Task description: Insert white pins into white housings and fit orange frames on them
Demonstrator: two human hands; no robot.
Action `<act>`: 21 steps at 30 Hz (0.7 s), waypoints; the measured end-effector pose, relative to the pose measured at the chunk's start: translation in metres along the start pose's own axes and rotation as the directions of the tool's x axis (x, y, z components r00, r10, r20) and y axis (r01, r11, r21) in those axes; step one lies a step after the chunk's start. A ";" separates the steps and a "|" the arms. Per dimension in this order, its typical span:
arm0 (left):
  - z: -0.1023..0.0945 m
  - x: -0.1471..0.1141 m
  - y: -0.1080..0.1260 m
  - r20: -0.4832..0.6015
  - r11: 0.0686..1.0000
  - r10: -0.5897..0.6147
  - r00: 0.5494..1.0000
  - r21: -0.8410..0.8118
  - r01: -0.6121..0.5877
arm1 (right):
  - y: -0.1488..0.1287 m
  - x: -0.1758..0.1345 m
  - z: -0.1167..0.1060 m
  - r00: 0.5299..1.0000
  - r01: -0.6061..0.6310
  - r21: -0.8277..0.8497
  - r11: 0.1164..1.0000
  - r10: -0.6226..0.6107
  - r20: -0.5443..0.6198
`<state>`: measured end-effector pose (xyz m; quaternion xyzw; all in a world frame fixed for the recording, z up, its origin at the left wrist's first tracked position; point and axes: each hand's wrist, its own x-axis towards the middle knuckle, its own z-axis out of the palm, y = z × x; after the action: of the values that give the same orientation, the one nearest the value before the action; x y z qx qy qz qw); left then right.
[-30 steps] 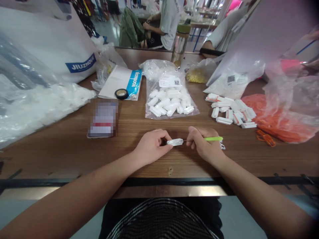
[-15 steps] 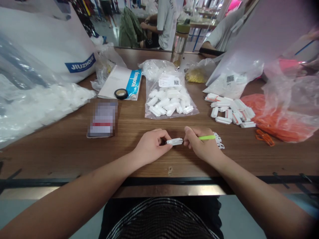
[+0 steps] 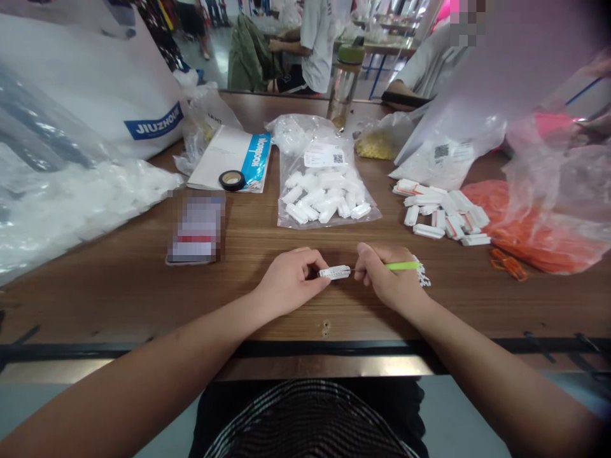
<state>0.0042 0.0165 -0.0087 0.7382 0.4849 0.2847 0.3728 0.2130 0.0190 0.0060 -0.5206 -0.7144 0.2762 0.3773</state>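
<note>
Between thumb and fingers, my left hand [image 3: 291, 280] pinches one end of a white plastic connector housing [image 3: 335, 273] with a row of small holes. My right hand [image 3: 384, 273] is closed around a thin tool with a lime-green handle [image 3: 402, 265]. The tool's fine metal tip points left, at the right end of the housing; whether it enters a hole I cannot tell. Partly hidden behind my right hand lie small white pieces [image 3: 422, 273] on the wooden table [image 3: 267, 327]. Both hands stay low over the table.
A clear bag of white housings [image 3: 324, 194] lies ahead. Loose white housings [image 3: 449, 213] and an orange-filled bag [image 3: 548, 222] are at right. At left are a phone [image 3: 198, 229], a notebook [image 3: 210, 159], black tape [image 3: 231, 180] and a large bag [image 3: 71, 210]. A bottle [image 3: 344, 83] stands behind.
My right hand and the green-handled tool have shifted slightly right, so more of the metal shaft shows beside the housing. My left hand and the housing are nearly still.
</note>
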 end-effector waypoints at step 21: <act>-0.001 -0.001 0.000 0.003 1.000 0.009 1.000 -0.004 -0.009 | -0.001 0.003 0.000 0.992 -0.114 0.097 0.989 0.119 -0.047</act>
<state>0.0035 0.0162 -0.0079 0.7399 0.4803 0.2865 0.3737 0.2120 0.0218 0.0078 -0.5503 -0.6587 0.3172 0.4033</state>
